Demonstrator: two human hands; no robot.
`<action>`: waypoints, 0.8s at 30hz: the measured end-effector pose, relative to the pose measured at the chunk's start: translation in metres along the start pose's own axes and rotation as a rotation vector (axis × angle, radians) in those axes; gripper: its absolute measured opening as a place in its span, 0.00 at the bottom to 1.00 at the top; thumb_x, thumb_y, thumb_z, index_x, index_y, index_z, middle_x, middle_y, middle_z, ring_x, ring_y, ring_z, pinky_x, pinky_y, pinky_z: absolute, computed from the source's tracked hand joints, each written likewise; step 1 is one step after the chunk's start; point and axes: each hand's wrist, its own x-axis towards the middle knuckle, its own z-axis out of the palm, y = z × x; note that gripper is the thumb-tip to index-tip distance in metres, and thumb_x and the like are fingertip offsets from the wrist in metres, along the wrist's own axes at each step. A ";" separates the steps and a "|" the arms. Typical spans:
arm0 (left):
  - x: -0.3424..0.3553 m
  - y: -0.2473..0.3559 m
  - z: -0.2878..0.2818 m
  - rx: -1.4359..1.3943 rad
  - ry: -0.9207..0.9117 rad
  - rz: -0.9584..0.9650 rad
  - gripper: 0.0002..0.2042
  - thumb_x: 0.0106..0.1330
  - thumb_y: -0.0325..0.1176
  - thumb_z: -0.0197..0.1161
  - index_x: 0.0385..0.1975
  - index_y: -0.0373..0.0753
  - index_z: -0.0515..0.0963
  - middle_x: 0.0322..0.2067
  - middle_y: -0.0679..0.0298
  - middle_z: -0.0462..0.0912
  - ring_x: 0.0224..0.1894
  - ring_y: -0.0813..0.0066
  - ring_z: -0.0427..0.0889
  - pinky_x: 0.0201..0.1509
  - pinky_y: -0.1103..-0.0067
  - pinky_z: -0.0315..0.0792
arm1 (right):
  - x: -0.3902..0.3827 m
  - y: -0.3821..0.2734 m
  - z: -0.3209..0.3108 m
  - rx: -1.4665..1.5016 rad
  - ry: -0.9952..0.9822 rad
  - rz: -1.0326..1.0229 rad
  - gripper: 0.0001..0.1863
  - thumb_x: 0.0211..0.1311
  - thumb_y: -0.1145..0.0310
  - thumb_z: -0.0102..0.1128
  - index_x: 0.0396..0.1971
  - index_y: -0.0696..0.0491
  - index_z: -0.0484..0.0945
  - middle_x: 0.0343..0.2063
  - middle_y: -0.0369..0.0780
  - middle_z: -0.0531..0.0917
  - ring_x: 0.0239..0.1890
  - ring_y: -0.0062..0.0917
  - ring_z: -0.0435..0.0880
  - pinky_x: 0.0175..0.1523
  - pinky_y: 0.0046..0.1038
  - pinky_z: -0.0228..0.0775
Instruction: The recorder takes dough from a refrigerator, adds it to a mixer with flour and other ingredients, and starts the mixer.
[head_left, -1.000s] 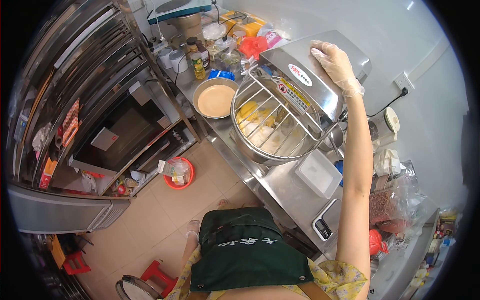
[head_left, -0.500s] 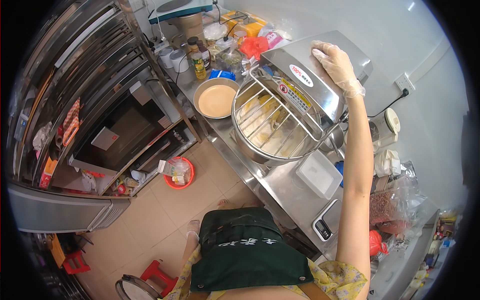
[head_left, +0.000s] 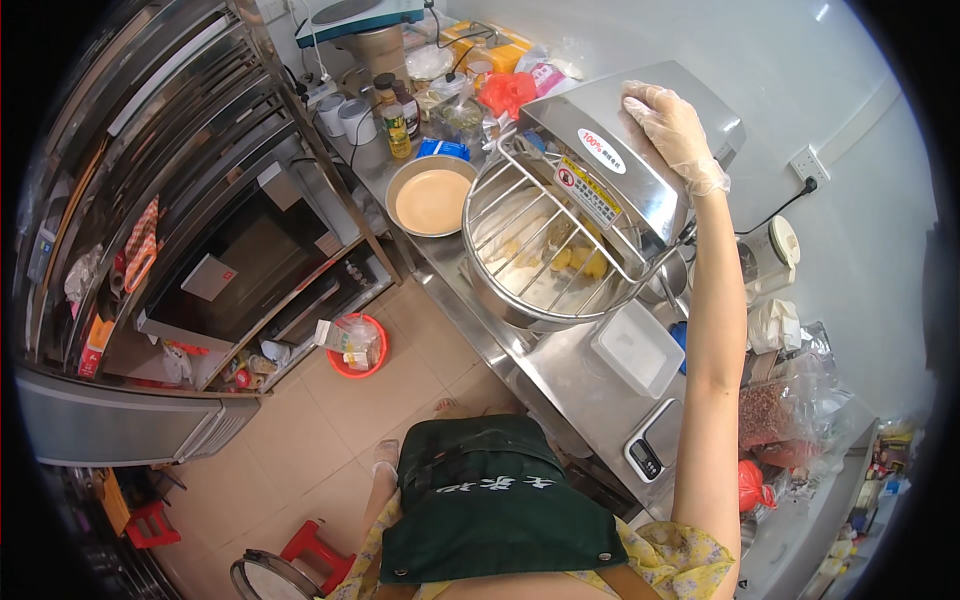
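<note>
My right hand (head_left: 668, 130), in a clear glove, rests on the steel mixer head (head_left: 715, 110), fingers slightly curved and holding nothing. Below it the round mixing bowl (head_left: 500, 295) sits under a barred guard (head_left: 511, 162), with pale dough and yellow lumps (head_left: 570, 258) inside. My left hand (head_left: 385, 460), also gloved, hangs low beside the green apron (head_left: 480, 525); its fingers are too small to read. A round pan (head_left: 428, 200) with a beige inside stands left of the bowl.
Along the steel counter (head_left: 545, 370) are a plastic tub (head_left: 637, 348), a scale (head_left: 655, 440), bottles (head_left: 396, 130) and bags. At left stands a steel rack (head_left: 170, 100) with an oven (head_left: 255, 255). A red basket (head_left: 355, 365) and red stool (head_left: 315, 550) sit on the floor.
The dough in the bowl has turned, bringing the yellow lumps from the left to the right side. My hands have stayed in place.
</note>
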 end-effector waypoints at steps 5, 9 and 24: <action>-0.003 0.005 -0.005 -0.030 0.004 -0.022 0.13 0.61 0.32 0.43 0.27 0.36 0.78 0.40 0.46 0.79 0.44 0.52 0.79 0.48 0.65 0.72 | -0.001 -0.002 -0.001 0.008 -0.003 0.003 0.17 0.60 0.61 0.52 0.43 0.55 0.80 0.42 0.43 0.82 0.48 0.37 0.77 0.54 0.33 0.66; -0.003 0.007 -0.008 -0.028 -0.009 -0.022 0.14 0.61 0.33 0.43 0.28 0.35 0.78 0.41 0.46 0.78 0.44 0.51 0.79 0.48 0.65 0.72 | -0.002 -0.004 -0.002 0.007 -0.001 0.006 0.17 0.60 0.61 0.52 0.43 0.55 0.80 0.42 0.44 0.81 0.48 0.38 0.77 0.54 0.33 0.66; -0.001 0.009 -0.014 -0.017 -0.026 -0.035 0.14 0.61 0.33 0.44 0.28 0.36 0.78 0.41 0.47 0.78 0.45 0.52 0.79 0.48 0.66 0.72 | -0.002 -0.006 -0.002 0.034 0.015 0.010 0.17 0.60 0.61 0.52 0.42 0.55 0.80 0.42 0.44 0.82 0.48 0.38 0.77 0.54 0.34 0.66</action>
